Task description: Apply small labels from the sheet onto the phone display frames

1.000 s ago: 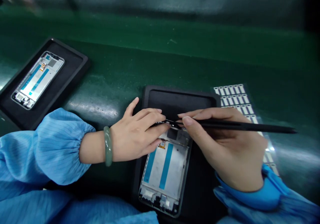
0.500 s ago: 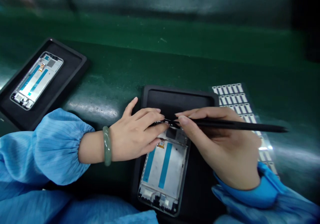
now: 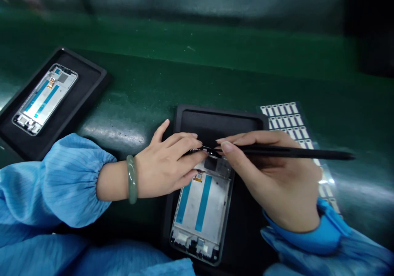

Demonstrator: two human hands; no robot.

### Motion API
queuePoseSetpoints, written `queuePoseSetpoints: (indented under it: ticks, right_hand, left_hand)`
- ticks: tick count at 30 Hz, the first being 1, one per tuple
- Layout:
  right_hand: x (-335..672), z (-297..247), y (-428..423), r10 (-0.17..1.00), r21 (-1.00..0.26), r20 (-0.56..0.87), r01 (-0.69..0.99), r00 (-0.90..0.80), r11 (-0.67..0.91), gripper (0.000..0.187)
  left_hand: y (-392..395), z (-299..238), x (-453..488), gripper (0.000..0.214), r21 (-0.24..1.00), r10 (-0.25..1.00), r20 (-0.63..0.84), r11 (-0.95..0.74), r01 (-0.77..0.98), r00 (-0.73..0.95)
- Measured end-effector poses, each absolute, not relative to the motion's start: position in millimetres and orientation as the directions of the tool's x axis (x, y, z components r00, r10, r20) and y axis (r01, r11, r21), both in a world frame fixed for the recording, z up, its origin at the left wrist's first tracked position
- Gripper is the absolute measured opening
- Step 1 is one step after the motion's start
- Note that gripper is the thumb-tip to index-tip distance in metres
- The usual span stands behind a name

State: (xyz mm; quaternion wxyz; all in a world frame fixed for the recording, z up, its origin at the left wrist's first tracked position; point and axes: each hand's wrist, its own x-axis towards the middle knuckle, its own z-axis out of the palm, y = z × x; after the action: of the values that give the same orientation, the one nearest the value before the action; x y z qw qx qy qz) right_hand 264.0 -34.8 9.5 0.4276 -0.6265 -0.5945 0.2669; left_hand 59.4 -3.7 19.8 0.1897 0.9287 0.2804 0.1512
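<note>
A phone mid-frame (image 3: 212,210), silvery with two blue strips, lies tilted slightly in a black tray (image 3: 221,122). My left hand (image 3: 172,165) reaches across its upper left corner, the fingertips gripping the top edge and the little finger stretched away. Black tweezers (image 3: 292,152) rest in my right hand (image 3: 277,177), pinched between thumb and fingers near the tips. Those tips meet the frame's top edge beside my left fingertips. Whatever small part lies between them is too small to make out.
A second black tray (image 3: 89,72) at the left holds another phone mid-frame (image 3: 46,99). Under and behind my right hand lies a sheet of small white stickers (image 3: 286,122) in rows. A dark object (image 3: 369,33) stands at the far right on the green bench (image 3: 147,83).
The tweezers and my right hand have shifted very slightly upwards. My left hand and the phone mid-frame have stayed where they were. The sticker sheet's visible edge looks slightly shifted left.
</note>
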Motion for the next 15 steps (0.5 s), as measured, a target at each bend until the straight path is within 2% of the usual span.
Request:
queuePoseSetpoints:
  ticks: [6,15]
  right_hand:
    - [263.0,10.5,-34.6,0.981,-0.849,0.148,0.524,0.123,0.062,0.013]
    - [263.3,13.4,-33.3,0.975,-0.837,0.182,0.541,0.124,0.088,0.012]
  left_hand:
    - [-3.3,19.7,59.5,0.029,0.439,0.581,0.184,-0.77,0.463,0.793]
    - [-3.3,21.1,59.7,0.029,0.447,0.581,0.165,-0.765,0.465,0.797]
